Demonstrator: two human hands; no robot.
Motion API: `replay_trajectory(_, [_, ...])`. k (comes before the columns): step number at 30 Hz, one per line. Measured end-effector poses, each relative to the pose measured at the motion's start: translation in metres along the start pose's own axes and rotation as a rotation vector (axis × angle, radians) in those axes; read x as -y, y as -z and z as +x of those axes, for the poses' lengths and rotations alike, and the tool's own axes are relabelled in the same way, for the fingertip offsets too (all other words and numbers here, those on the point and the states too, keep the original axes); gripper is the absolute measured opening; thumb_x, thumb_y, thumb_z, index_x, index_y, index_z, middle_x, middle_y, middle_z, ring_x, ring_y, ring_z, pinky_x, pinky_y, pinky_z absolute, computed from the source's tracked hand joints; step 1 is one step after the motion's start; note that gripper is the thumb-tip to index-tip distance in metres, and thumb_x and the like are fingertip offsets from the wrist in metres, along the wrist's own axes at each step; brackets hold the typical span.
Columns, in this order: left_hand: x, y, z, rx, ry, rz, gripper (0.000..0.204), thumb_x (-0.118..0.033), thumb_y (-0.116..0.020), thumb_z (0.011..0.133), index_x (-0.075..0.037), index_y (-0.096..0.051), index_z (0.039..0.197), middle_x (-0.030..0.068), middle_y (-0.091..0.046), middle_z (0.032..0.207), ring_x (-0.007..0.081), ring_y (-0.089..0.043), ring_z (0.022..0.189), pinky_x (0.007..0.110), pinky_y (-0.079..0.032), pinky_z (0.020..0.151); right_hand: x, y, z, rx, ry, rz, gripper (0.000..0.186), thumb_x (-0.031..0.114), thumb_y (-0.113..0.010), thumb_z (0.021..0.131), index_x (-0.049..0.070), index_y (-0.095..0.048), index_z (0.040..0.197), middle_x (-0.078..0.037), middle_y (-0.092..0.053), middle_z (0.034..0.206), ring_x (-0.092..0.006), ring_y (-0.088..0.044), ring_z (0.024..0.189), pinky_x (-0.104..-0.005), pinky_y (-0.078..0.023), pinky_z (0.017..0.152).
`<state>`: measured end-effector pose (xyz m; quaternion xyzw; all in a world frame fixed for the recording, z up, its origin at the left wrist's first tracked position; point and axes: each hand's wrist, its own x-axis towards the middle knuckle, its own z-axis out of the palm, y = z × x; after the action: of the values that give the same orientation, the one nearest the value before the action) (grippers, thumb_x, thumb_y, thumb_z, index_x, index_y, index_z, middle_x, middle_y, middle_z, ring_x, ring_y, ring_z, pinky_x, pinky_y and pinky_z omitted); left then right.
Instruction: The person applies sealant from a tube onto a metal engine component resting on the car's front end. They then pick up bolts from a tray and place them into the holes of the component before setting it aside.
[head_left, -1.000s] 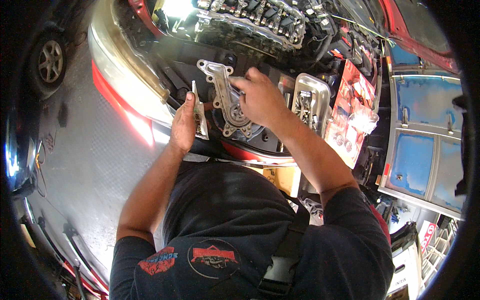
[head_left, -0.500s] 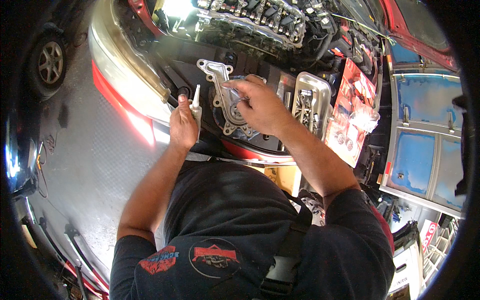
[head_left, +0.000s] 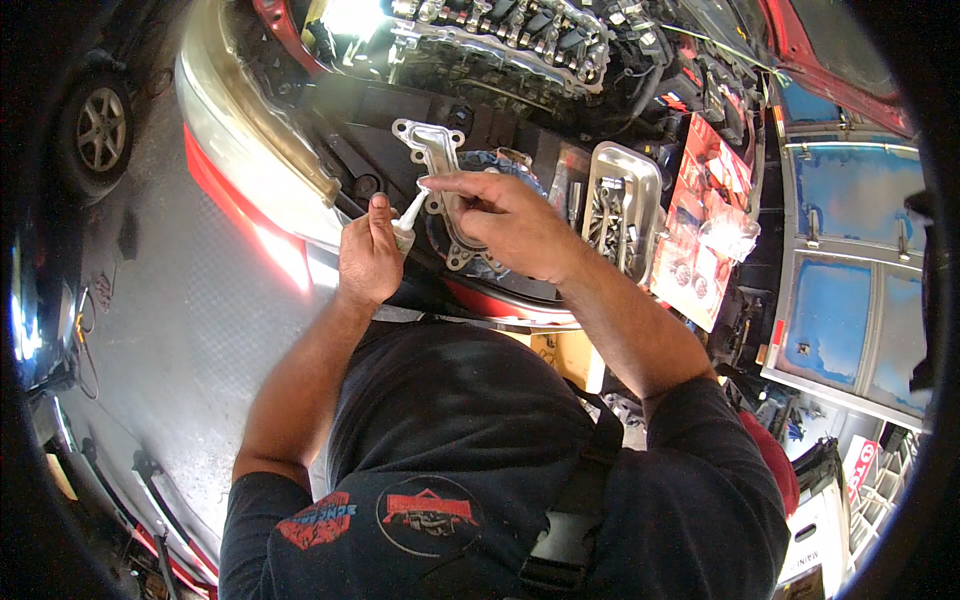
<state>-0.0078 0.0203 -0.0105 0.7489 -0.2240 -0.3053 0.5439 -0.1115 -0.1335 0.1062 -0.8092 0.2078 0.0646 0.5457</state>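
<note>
My left hand [head_left: 370, 258] is closed around a sealant tube [head_left: 409, 214] with a tapered white nozzle, its thumb pointing up. Most of the tube's body is hidden in the hand. With its index finger stretched out, my right hand [head_left: 520, 228] reaches in from the right, and the fingertip is at the nozzle's tip. Its other fingers are partly curled, and I see nothing held in them. Under both hands lies a silver metal cover [head_left: 432, 148] with bolt holes along its rim. My right hand hides part of its middle.
The cover rests at the front of a red car's engine bay, with the exposed engine top [head_left: 510, 40] beyond. To the right stand a metal tray [head_left: 648, 185] of bolts and sockets and a red printed sheet [head_left: 690, 225]. The car's headlight [head_left: 245, 130] is on the left.
The nozzle has tilted to the right, toward the cover. My right hand has shifted left and its index fingertip has come to the nozzle tip.
</note>
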Motion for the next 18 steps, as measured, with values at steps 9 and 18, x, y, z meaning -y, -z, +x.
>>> replay_trajectory(9, [-0.001,-0.002,0.01,-0.071,0.169,-0.35,0.085,-0.069,-0.021,0.099,0.0,-0.071,0.094,0.009,-0.064,0.078,0.0184,-0.056,0.07,0.031,-0.044,0.064,-0.038,0.021,0.021,-0.224,-0.07,-0.553,0.058,0.0,-0.054,0.083,0.02,-0.058,0.138,-0.011,-0.052,0.096,-0.0251,-0.057,0.089,-0.0351,-0.047,0.083])
replay_trajectory(18, [0.0,0.003,0.01,0.115,0.338,-0.706,0.072,-0.071,-0.042,0.093,-0.006,-0.06,0.117,0.0055,-0.061,0.087,0.0169,-0.057,0.069,0.031,-0.048,0.063,-0.044,0.014,0.016,-0.161,-0.056,-0.786,0.067,-0.001,-0.054,0.083,0.025,-0.049,0.145,-0.015,-0.05,0.103,-0.0312,-0.057,0.099,-0.0401,-0.047,0.089])
